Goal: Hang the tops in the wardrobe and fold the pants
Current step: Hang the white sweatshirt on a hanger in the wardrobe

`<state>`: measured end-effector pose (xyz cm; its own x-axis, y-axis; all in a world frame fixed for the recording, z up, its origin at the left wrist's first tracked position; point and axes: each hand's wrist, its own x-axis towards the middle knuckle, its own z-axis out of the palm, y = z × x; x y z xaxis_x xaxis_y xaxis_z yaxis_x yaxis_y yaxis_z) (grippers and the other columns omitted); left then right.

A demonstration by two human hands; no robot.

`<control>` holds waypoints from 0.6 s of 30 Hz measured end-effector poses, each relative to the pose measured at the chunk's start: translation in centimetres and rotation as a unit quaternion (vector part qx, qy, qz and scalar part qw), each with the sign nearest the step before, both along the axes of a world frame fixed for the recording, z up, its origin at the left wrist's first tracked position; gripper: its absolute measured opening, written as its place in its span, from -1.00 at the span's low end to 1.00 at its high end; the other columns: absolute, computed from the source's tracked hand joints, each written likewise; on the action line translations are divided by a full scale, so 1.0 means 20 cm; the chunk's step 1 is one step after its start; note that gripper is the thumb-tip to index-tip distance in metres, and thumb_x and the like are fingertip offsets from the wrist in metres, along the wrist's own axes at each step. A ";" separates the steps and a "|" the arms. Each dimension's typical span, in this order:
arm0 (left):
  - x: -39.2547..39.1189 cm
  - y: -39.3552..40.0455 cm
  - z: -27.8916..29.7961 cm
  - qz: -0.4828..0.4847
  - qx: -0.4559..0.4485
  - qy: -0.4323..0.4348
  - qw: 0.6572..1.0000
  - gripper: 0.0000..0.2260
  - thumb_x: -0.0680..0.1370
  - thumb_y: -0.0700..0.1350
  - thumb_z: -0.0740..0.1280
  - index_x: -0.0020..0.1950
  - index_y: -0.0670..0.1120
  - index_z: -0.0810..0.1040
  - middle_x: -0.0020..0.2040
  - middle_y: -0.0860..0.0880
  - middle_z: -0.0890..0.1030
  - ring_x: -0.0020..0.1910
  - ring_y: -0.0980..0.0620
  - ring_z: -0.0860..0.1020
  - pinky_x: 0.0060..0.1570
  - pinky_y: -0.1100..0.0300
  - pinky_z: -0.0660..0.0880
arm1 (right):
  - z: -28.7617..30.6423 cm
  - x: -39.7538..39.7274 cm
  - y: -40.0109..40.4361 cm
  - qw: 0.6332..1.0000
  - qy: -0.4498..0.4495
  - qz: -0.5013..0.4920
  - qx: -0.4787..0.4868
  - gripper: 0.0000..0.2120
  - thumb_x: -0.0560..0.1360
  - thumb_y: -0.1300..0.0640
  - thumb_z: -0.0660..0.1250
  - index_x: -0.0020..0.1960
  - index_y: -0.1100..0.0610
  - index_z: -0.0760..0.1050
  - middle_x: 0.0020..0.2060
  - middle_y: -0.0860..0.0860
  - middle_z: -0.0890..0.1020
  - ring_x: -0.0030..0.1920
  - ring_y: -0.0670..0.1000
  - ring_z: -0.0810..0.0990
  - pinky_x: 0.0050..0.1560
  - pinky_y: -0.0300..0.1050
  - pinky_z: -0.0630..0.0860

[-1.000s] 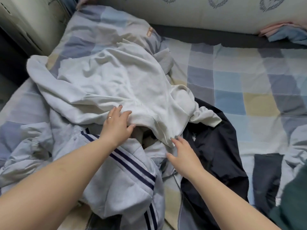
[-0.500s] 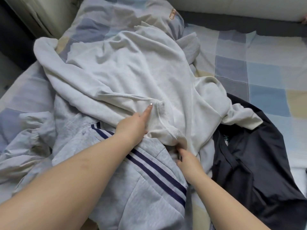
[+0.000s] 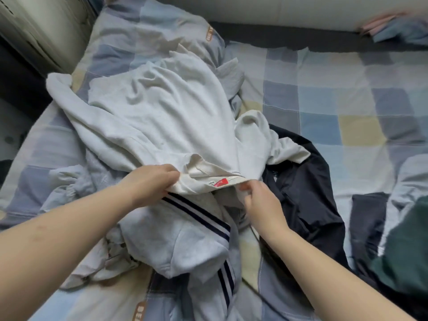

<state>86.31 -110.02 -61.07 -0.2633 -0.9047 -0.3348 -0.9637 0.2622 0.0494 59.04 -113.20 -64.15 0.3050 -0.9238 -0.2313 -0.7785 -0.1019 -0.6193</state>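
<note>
1. Left of the white top, a crumpled pale garment [image 3: 76, 188] lies bunched on the checked bed [image 3: 347, 107]; it looks light and limp.
2. The left hand [image 3: 150, 181] has its fingers curled into the near edge of the white top, gripping a fold of cloth just left of the red label.
3. The white top [image 3: 157, 117] is spread across the middle of the bed, its body running away from the person and one sleeve trailing off to the left. It is soft, floppy knit and will sag wherever it is unsupported, so I would say the two shoulders either side of the neckline are the places to hold it for a hanger.
4. Under the top's near edge lies a grey garment with navy stripes [image 3: 185, 237], thicker and heavier-looking.
5. The red label [image 3: 221, 183] sits on the top's near hem, between the two hands, and probably marks the neck.
6. The right hand [image 3: 259, 200] pinches the white cloth just right of the label, fingers closed on it.
7. Right of the top, partly tucked beneath it, is a dark jacket [image 3: 308, 193], shiny and likely slippery.
8. Beyond that, at the far right edge, sits dark green cloth [image 3: 407, 258].
</note>
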 end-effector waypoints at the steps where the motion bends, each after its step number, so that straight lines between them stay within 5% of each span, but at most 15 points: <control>1: 0.01 0.04 0.06 0.036 0.022 -0.008 0.999 -0.86 0.46 -0.22 0.21 -0.04 -0.02 0.39 0.06 0.01 0.53 -0.07 -0.05 0.51 -0.16 0.05 0.46 | 0.10 -0.01 0.03 1.000 -0.007 0.015 -0.003 -0.78 0.55 0.17 0.11 0.12 0.15 0.46 0.07 0.04 0.53 0.03 0.11 0.51 0.00 0.00 0.43; 4: 0.04 0.16 0.22 0.077 0.102 -0.034 0.991 -0.47 0.50 -0.26 0.12 0.38 0.19 0.17 0.12 0.04 0.50 -0.02 -0.01 0.50 -0.10 0.14 0.43 | 0.32 -0.05 0.15 0.997 -0.026 0.074 -0.023 -0.81 0.53 0.25 0.13 0.08 0.10 0.46 -0.01 -0.05 0.48 0.00 0.05 0.50 -0.02 -0.04 0.41; 6: 0.05 0.24 0.35 0.029 0.180 -0.093 0.979 -0.36 0.53 -0.24 0.12 0.48 0.28 0.00 0.19 0.03 0.46 0.11 -0.05 0.51 0.01 0.15 0.43 | 0.48 -0.07 0.27 0.993 -0.019 0.111 -0.041 -0.83 0.55 0.24 0.14 0.06 0.08 0.45 -0.06 -0.09 0.43 -0.06 0.07 0.50 -0.05 0.00 0.43; 11: 0.03 0.44 0.68 -0.073 0.179 -0.204 0.960 -0.78 0.54 -0.02 0.20 0.18 0.02 0.42 0.06 0.01 0.54 0.04 -0.03 0.54 -0.05 0.13 0.48 | 0.77 -0.18 0.69 0.988 0.032 0.143 -0.049 -0.80 0.56 0.25 0.12 0.08 0.05 0.44 -0.01 0.02 0.47 -0.16 0.15 0.50 -0.13 0.10 0.44; 14: 0.06 0.58 0.91 -0.061 0.048 -0.145 0.986 -0.76 0.51 0.10 0.25 0.07 -0.01 0.41 -0.01 0.00 0.52 -0.03 -0.05 0.55 -0.23 0.16 0.37 | 0.99 -0.26 1.00 0.995 0.016 0.086 -0.058 -0.80 0.54 0.27 0.14 0.06 0.11 0.48 -0.03 0.03 0.48 -0.11 0.13 0.52 -0.08 0.08 0.45; 18: 0.02 0.85 1.17 -0.037 -0.125 0.136 0.982 -0.81 0.43 -0.07 0.44 -0.13 -0.10 0.46 -0.18 -0.03 0.55 -0.19 -0.14 0.55 -0.35 0.13 0.29 | 1.32 -0.36 1.34 0.992 -0.036 -0.036 -0.117 -0.80 0.51 0.35 0.16 -0.02 0.21 0.54 -0.17 -0.08 0.46 -0.12 -0.10 0.49 -0.08 -0.17 0.41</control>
<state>86.72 -93.09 -37.57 -0.3798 -0.9250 -0.0126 -0.9018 0.3672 0.2281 51.84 -86.35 -37.81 0.2452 -0.9694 0.0118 -0.7432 -0.1958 -0.6398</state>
